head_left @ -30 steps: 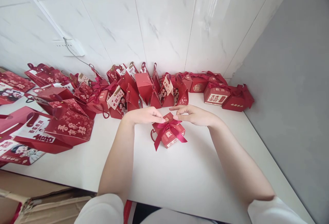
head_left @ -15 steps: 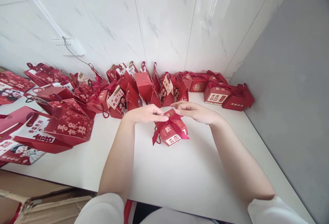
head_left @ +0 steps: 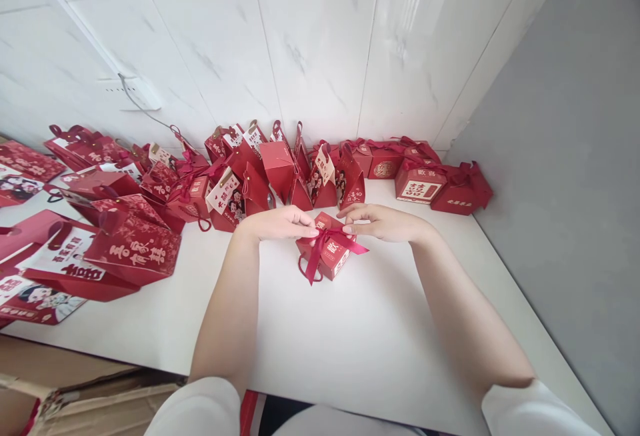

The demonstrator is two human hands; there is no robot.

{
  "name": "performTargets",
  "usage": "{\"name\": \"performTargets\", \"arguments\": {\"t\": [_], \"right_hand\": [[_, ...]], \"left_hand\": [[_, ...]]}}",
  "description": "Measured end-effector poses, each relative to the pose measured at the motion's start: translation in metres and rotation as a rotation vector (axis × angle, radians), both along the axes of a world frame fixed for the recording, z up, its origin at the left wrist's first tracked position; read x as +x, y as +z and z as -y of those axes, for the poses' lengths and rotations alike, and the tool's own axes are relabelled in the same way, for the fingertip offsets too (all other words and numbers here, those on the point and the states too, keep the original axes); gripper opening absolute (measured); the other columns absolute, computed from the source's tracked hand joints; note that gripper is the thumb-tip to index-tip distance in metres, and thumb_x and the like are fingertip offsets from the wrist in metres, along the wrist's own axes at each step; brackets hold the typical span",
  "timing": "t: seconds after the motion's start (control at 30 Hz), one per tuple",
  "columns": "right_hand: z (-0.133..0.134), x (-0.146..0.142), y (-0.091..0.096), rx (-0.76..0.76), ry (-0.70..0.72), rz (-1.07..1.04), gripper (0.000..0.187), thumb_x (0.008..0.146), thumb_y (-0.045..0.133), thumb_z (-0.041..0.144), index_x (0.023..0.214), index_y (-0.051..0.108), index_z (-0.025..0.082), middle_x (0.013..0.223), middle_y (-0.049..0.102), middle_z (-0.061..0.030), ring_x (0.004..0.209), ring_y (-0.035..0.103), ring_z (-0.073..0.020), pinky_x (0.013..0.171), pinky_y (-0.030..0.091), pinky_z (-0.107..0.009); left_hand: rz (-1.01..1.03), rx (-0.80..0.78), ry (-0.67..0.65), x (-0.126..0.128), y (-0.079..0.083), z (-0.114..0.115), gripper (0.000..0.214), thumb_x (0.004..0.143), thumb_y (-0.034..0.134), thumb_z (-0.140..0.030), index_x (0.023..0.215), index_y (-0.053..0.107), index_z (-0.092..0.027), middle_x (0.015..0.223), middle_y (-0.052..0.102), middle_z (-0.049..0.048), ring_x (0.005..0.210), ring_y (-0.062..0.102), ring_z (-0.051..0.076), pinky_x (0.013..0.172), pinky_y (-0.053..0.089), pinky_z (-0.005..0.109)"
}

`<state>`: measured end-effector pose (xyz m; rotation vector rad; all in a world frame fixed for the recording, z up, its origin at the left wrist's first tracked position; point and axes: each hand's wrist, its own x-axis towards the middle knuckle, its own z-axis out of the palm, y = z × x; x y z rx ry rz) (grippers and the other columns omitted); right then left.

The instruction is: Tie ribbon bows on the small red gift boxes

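Observation:
A small red gift box point(head_left: 331, 259) with a dark red ribbon point(head_left: 320, 253) tied round it stands on the white table point(head_left: 350, 336) in front of me. My left hand point(head_left: 280, 224) is at the box's left top, its fingertips pinched on the ribbon. My right hand point(head_left: 383, 221) is at the right top, fingers pressed together on the ribbon's other side. The ribbon's loose ends hang down over the front of the box.
Several red gift boxes and bags point(head_left: 280, 169) line the tiled wall at the back. Larger red paper bags point(head_left: 130, 249) lie at the left. Two ribboned boxes point(head_left: 440, 186) stand at the back right by the grey wall. Cardboard point(head_left: 75, 396) shows below the table's near edge.
The box has turned between my hands, so a different face and corner now point toward me. Both hands stayed at its top, holding the ribbon.

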<state>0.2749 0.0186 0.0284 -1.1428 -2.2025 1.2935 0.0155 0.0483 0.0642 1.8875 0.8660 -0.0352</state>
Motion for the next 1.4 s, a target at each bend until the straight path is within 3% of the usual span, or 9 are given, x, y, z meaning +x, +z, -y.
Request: {"name": "performTargets", "arguments": {"t": [0.13,0.3,0.47,0.87,1.03,1.2,1.4], "right_hand": [[-0.001,0.001,0.000,-0.041,0.044,-0.024,0.044,0.085,0.051,0.062,0.082,0.064,0.020,0.089,0.060,-0.0031,0.081,0.053,-0.0175,0.075,0.042,-0.031],[-0.002,0.000,-0.003,-0.112,0.068,-0.013,0.046,0.085,0.050,0.062,0.068,0.050,0.020,0.066,0.040,0.0035,0.061,0.036,-0.0116,0.059,0.031,-0.026],[-0.002,0.000,-0.003,-0.078,0.056,0.026,0.043,0.087,0.049,0.056,0.065,0.046,0.020,0.064,0.036,0.0042,0.059,0.032,-0.0111,0.057,0.028,-0.026],[-0.001,0.001,0.001,-0.077,-0.013,0.070,0.040,0.086,0.051,0.054,0.064,0.047,0.020,0.062,0.042,0.0036,0.058,0.035,-0.0115,0.055,0.029,-0.027],[-0.001,0.001,-0.001,-0.110,0.008,0.062,0.039,0.087,0.050,0.053,0.067,0.049,0.019,0.064,0.046,0.0033,0.058,0.037,-0.0110,0.056,0.030,-0.026],[0.002,-0.004,-0.002,-0.096,0.050,-0.013,0.039,0.089,0.049,0.052,0.070,0.047,0.019,0.067,0.043,0.0042,0.061,0.036,-0.0103,0.057,0.030,-0.025],[0.008,-0.003,0.010,-0.017,-0.132,-0.085,0.032,0.087,0.052,0.052,0.087,0.054,0.020,0.075,0.052,0.0022,0.068,0.045,-0.0123,0.061,0.035,-0.025]], "left_hand": [[-0.072,-0.006,0.053,-0.002,-0.006,-0.003,0.050,0.078,0.059,-0.062,0.060,0.052,-0.016,0.050,0.045,-0.0025,0.049,0.036,0.009,0.053,0.029,0.026],[-0.112,-0.011,0.030,-0.001,-0.011,-0.007,0.051,0.077,0.059,-0.064,0.059,0.051,-0.017,0.052,0.049,-0.0010,0.051,0.043,0.011,0.053,0.030,0.026],[-0.114,-0.010,0.020,0.001,-0.012,-0.007,0.049,0.080,0.058,-0.062,0.060,0.049,-0.017,0.052,0.043,-0.0028,0.053,0.039,0.010,0.056,0.031,0.026],[-0.164,0.094,0.060,-0.002,-0.015,-0.010,0.051,0.077,0.058,-0.062,0.055,0.046,-0.018,0.052,0.046,-0.0013,0.050,0.038,0.011,0.052,0.026,0.028],[-0.174,0.079,0.062,-0.004,-0.019,-0.012,0.049,0.078,0.057,-0.060,0.057,0.042,-0.018,0.055,0.036,-0.0027,0.049,0.030,0.010,0.050,0.021,0.028],[-0.183,0.132,0.063,-0.007,-0.013,-0.008,0.051,0.077,0.058,-0.060,0.056,0.035,-0.018,0.058,0.025,-0.0028,0.051,0.021,0.010,0.050,0.016,0.028],[-0.249,0.190,0.056,-0.009,-0.002,-0.002,0.042,0.074,0.061,-0.056,0.062,0.049,-0.018,0.061,0.037,-0.0025,0.055,0.032,0.011,0.051,0.024,0.026]]}}
